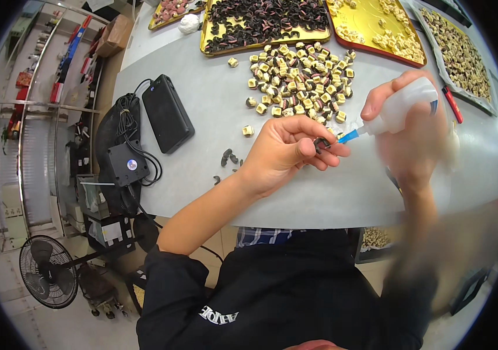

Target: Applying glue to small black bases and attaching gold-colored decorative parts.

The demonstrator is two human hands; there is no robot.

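Note:
A small black curved piece (321,144) is pinched between the thumb and fingers of my left hand (275,146), above the grey table. My right hand (415,146), partly blurred, is wrapped round a translucent white squeeze bottle (408,100). The bottle is tilted down to the left, and its blue needle tip (349,137) reaches the black piece; whether they touch I cannot tell. Just beyond my hands lies a heap of small cream-and-black pieces (301,81), some with pink layers. A few loose black pieces (227,156) lie left of my left wrist.
Along the far side stand a gold tray (260,48) of black pieces, a red-edged gold tray (351,32) of cream pieces and a lined tray (488,107). A red marker (452,105), a black rectangular device (167,114) and a cabled black box (128,165) lie on the table.

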